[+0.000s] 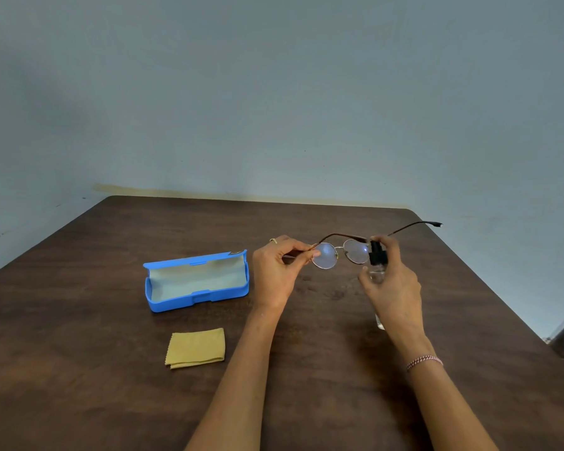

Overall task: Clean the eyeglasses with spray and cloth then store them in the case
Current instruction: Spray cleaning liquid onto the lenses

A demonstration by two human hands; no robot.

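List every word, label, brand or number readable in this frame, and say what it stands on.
No text can be read anywhere.
Blue case: a small metal badge on the lid's corner, too small to read.
Spray bottle: no label shows; the right hand covers most of it.
Yellow cloth and eyeglasses: no print or marking visible.

Soft, dim, even light; faint shadows under the arms, wide-angle bending at the edges, slight softness throughout.
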